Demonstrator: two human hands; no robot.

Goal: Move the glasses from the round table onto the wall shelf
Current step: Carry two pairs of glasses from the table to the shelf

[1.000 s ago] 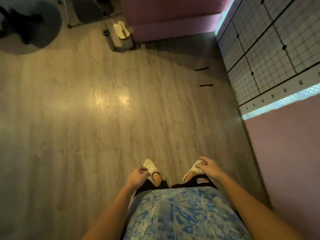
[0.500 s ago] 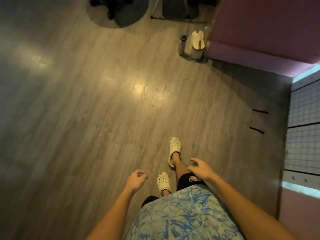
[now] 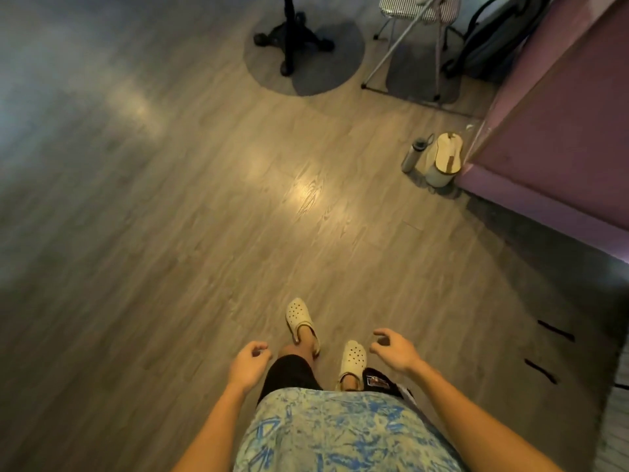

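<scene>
No glasses, round tabletop or wall shelf show in the head view. A black pedestal base [image 3: 293, 46] with feet stands on the floor at the top, over a round shadow. My left hand [image 3: 247, 363] hangs low in front of my body, fingers loosely curled, holding nothing. My right hand [image 3: 394, 349] is held out at the same height, fingers loosely bent and empty. Both hands hover above my feet in pale clogs [image 3: 299, 320].
Grey wood floor [image 3: 190, 233] spreads ahead and left. A pink wall block [image 3: 551, 131] fills the right. Beside it stand a metal bottle [image 3: 413, 155] and a small white bin [image 3: 444, 160]. A striped chair [image 3: 408, 8] and a dark bag [image 3: 490, 46] are at the top right.
The view has swung left, so the pink block and the gridded wall slid right and the pedestal base came nearer. My feet stepped forward. Both hands stayed empty.
</scene>
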